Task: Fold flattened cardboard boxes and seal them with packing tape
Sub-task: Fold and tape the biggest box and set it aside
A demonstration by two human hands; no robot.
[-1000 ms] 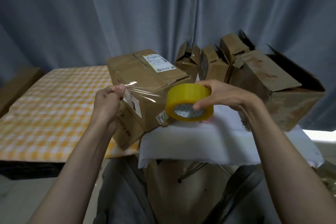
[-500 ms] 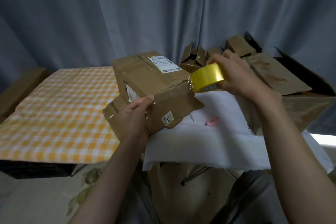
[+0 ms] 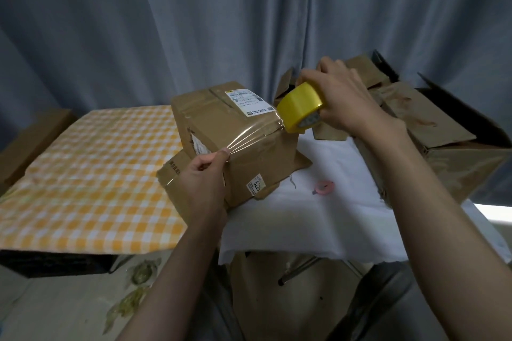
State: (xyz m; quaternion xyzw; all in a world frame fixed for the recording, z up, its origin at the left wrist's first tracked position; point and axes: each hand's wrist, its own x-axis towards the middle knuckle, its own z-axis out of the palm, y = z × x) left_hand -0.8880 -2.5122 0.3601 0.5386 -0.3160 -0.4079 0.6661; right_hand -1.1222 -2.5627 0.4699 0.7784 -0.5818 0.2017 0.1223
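A brown cardboard box (image 3: 221,119) with a white shipping label stands tilted on the tables, its bottom flaps splayed. My right hand (image 3: 340,99) grips a yellow roll of packing tape (image 3: 300,109) at the box's far right top corner. A clear strip of tape (image 3: 252,135) runs from the roll across the box's near face. My left hand (image 3: 203,183) pinches the strip's free end at the box's near edge, thumb against the cardboard.
A yellow-checked cloth (image 3: 91,183) covers the table on the left, a white cloth (image 3: 318,219) the one on the right. Several folded open boxes (image 3: 443,147) stand at the back right. A small pink tape measure (image 3: 324,186) lies on the white cloth. Grey curtain behind.
The roll went from in front of the box up to its far right corner. The tape now stretches over the near face, and my left hand pinches its end at the edge.
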